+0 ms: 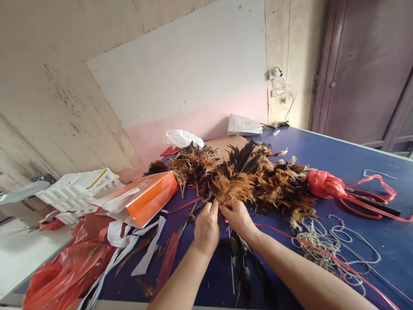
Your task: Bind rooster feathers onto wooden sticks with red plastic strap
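Note:
My left hand (pixel 207 228) and my right hand (pixel 238 217) meet at the middle of the table, thumbs and fingers pinched at the base of a bundle of brown and black feathers (pixel 234 183). The fingertips nearly touch, and a small bit of pink shows between them. Strips of pink plastic twine (pixel 290 236) run from around my right hand toward the lower right. Loose long black feathers (pixel 245 271) lie below my wrists. Against the bundle, on its right, rests a heap of brown feathers (pixel 280 185). Another feather bunch (pixel 193 163) stands behind on the left.
On the blue table (pixel 342 157), a pink twine ball (pixel 325 184) lies by orange-handled scissors (pixel 364 204) and tangled pale string (pixel 322 243). To the left are an orange-and-white paper bag (pixel 151 196), a red plastic bag (pixel 69 269) and a white plastic basket (pixel 84 185). A white box (pixel 244 125) stands near the wall.

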`<move>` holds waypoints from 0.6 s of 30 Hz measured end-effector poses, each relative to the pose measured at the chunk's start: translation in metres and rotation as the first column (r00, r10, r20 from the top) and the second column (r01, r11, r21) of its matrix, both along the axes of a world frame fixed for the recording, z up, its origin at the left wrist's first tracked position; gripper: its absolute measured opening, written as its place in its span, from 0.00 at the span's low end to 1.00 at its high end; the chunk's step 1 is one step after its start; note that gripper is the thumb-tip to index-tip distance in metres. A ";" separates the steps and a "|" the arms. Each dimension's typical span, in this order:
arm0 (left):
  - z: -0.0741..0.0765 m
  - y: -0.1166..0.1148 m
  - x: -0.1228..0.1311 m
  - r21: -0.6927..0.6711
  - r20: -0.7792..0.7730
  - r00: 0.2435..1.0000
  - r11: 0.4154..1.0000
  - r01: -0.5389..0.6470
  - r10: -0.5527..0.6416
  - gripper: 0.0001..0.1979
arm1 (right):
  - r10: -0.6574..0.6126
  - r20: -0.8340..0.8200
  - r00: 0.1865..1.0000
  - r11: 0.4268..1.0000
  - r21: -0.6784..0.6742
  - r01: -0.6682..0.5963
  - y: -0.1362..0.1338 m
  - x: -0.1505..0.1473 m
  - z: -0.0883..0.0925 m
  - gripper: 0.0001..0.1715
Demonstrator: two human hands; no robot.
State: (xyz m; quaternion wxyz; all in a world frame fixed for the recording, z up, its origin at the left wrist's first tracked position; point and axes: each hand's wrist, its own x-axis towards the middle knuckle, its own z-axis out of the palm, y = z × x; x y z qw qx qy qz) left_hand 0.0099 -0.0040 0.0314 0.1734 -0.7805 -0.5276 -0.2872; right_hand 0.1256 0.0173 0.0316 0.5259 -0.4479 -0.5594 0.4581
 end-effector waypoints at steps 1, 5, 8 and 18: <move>-0.002 0.002 0.001 -0.006 -0.013 1.000 1.000 -0.003 0.003 0.22 | -0.002 -0.022 1.000 1.000 -0.027 0.001 0.001 0.000 -0.002 0.16; -0.009 0.006 0.002 -0.018 -0.114 0.993 0.999 -0.033 0.031 0.21 | 0.012 -0.132 0.991 0.984 -0.177 -0.035 0.004 0.001 -0.005 0.17; -0.011 0.006 0.004 -0.022 -0.147 0.988 0.999 -0.042 0.039 0.21 | 0.023 -0.217 0.976 0.960 -0.269 -0.083 0.004 0.004 -0.004 0.16; -0.006 0.004 0.007 -0.124 0.301 0.948 0.982 0.142 -0.099 0.21 | -0.049 -0.336 0.941 0.948 -0.311 -0.062 0.009 0.005 -0.005 0.18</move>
